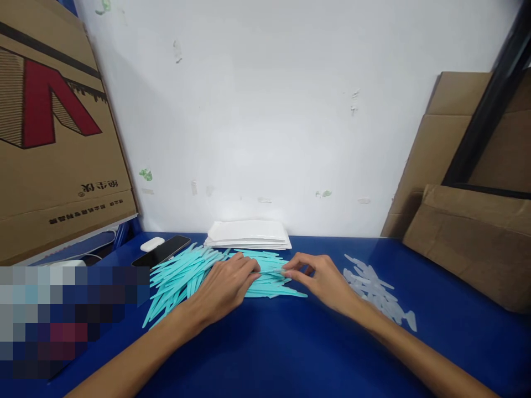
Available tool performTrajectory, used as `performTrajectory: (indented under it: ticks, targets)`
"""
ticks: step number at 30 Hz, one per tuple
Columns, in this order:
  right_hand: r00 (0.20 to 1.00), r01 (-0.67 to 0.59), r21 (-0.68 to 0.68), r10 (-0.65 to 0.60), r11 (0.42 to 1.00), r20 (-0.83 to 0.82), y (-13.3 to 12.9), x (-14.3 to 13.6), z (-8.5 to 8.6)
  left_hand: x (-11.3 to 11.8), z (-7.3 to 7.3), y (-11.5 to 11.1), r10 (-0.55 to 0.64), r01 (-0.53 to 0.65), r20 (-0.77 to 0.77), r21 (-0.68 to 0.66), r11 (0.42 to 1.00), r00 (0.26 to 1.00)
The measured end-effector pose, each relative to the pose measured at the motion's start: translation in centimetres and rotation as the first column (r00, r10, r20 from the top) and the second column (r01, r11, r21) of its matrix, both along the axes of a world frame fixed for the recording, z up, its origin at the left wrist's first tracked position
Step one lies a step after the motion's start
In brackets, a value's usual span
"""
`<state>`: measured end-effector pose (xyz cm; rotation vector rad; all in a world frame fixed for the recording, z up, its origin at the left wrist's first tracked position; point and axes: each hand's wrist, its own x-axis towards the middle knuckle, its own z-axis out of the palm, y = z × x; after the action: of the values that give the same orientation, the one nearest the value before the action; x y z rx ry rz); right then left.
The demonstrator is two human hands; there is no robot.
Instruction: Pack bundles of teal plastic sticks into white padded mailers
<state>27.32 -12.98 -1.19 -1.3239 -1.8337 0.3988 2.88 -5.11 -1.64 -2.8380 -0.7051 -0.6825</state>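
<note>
1 thin strip (271, 271) is pinched by my left hand (228, 281) and right hand (323, 277) above the teal pile (265, 289). Soft pinches should keep it straight.

White wall (265, 121) w/ scuffs & peeling bits behind blue table (265, 348); printed cardboard (70, 160) left of wall, brown cardboard (468, 243) right of it.

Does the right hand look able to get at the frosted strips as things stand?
Probably yes: the frosted strips lie mostly uncovered beside the right hand, and nothing seems to block them, though its fingers appear to be pinching a thin strip.
</note>
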Motion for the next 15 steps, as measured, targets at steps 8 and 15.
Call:
performTrajectory:
  ticks: [8, 15]
  targets:
    - [0.979, 0.18, 0.146, -0.191, 0.973, 0.065, 0.3, 0.9, 0.1, -2.4, 3.2, 2.5, 0.45, -0.427, -0.199, 0.151, 0.892, 0.871]
    - [0.978, 0.167, 0.142, -0.182, 0.976, 0.104, 0.3, 1.0, -0.2, -5.8, 4.2, 3.8, 0.727, -0.727, -0.278, 0.126, 0.675, 0.628]
